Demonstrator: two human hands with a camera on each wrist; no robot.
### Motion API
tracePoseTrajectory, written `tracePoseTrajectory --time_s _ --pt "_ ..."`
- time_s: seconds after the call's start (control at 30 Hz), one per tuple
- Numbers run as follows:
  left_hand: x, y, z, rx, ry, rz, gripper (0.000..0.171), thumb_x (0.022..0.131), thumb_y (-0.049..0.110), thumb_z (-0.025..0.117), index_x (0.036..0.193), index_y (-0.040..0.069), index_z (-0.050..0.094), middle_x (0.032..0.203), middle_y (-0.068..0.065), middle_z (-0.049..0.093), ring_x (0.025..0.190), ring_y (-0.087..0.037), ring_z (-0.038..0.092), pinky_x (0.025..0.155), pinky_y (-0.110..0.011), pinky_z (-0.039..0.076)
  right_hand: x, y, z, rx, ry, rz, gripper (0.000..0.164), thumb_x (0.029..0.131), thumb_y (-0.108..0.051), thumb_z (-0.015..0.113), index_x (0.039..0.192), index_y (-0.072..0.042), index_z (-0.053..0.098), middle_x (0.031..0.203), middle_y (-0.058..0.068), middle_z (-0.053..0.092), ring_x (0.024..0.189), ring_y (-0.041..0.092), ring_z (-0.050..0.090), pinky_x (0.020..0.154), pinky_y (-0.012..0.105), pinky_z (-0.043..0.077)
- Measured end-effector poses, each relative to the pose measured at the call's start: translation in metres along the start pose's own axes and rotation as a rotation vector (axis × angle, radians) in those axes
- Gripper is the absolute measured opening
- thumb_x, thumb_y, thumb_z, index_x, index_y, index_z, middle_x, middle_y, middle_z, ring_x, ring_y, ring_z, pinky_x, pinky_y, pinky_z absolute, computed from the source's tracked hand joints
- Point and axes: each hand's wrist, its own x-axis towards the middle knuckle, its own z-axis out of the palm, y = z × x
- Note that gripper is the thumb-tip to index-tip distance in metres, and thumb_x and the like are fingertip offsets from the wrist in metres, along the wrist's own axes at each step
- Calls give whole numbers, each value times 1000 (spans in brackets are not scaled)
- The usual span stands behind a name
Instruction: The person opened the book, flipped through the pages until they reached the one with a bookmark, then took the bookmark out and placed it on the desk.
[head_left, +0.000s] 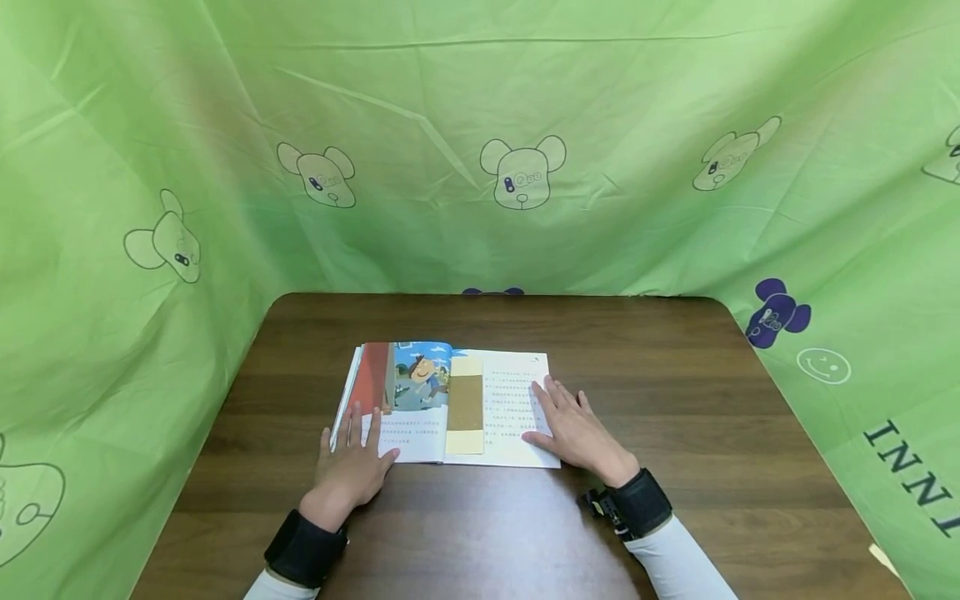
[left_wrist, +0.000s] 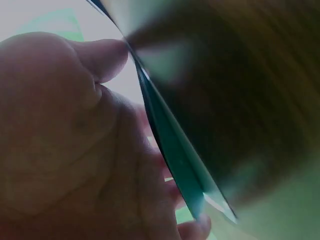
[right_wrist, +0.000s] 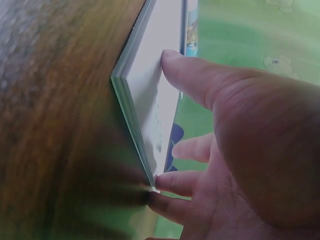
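An open picture book (head_left: 510, 367) lies flat on the table, a coloured illustration (head_left: 422, 379) and text on its left page, lines of text on its right. Beside the spine on the right page is a tan strip with cream ends (head_left: 465, 404); whether printed or loose I cannot tell. My left hand (head_left: 351, 475) rests with spread, straight fingers on the lower left page. Across the right page's outer edge lies my right hand (head_left: 577, 429), fingers extended. In the right wrist view, the thumb (right_wrist: 192, 75) touches the white page, with the stacked page edges (right_wrist: 131, 105) visible.
The brown wooden table (head_left: 675, 383) extends around the book on all sides. A green cloth (head_left: 420, 92) with cartoon bear heads hangs behind it and along both sides. Each wrist wears a black band (head_left: 306, 548).
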Motion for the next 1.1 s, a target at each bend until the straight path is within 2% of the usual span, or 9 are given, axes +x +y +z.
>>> tracePoseTrajectory --time_s 0.23,0.47,0.67,0.77,0.87,0.97,1.1 --pt "-5 -13 1 8 25 10 80 100 48 40 157 -2 12 162 -29 2 149 -42 -2 114 -65 5 1 0 -1 -10 5 -2 86 90 -53 59 152 0 34 156 28 30 142 41 30 108 68 23" --pt "-8 -16 -1 2 7 8 81 100 48 40 157 -2 10 162 -29 3 149 -42 -2 113 -66 5 3 -2 -3 20 9 5 83 89 -50 61 151 -1 36 154 29 33 142 42 31 109 67 23" --pt "-7 -16 -1 1 9 9 83 99 48 42 156 -3 12 161 -30 5 148 -43 -1 113 -66 5 13 -6 -7 73 121 -2 72 90 -42 65 142 5 48 144 31 47 134 43 41 109 57 32" --pt "-6 -15 -1 1 7 5 83 99 48 43 156 -4 12 161 -32 7 148 -44 0 113 -67 5 23 -12 -10 190 184 26 67 91 -39 64 138 7 51 136 29 55 126 40 51 105 52 40" --pt "-5 -15 1 1 3 6 83 99 49 43 156 -4 12 160 -33 8 148 -45 0 113 -67 7 34 -19 -12 375 201 123 65 91 -38 64 137 6 53 127 24 63 113 35 62 96 48 48" --pt "-5 -16 2 -12 3 10 83 99 49 42 156 -4 12 160 -33 7 147 -45 -1 112 -67 8 43 -25 -10 585 164 250 65 90 -38 66 139 3 52 117 19 69 99 28 69 85 42 55" --pt "-5 -17 3 -22 11 15 82 100 47 42 156 -4 12 160 -32 5 148 -45 -1 112 -67 9 52 -32 -3 929 80 356 66 91 -32 66 142 4 47 117 21 68 96 27 70 81 36 57"
